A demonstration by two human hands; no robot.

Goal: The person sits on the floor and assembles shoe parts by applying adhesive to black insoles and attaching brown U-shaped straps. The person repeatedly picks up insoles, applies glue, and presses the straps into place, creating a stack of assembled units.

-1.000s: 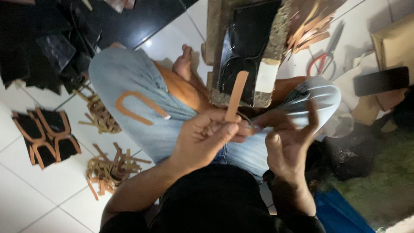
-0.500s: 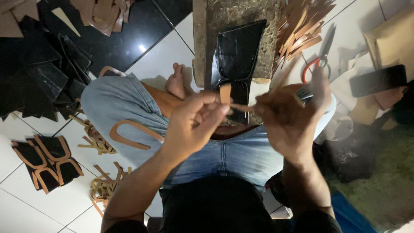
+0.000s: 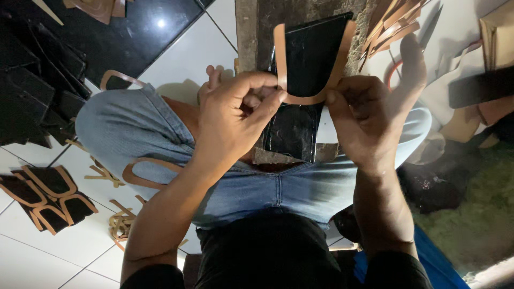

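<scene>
u-shaped strip (image 3: 308,64) between both hands, over the panel (image 3: 300,80) on the lap.

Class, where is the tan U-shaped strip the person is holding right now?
The U-shaped strip is at top centre of the head view, pinched between left hand and right hand, over the black piece.

Tan U-shaped strip (image 3: 310,69) matt, leather-like; black panel (image 3: 308,59) glossy; jeans (image 3: 267,187) denim; floor tiles (image 3: 182,59) shiny.
</scene>
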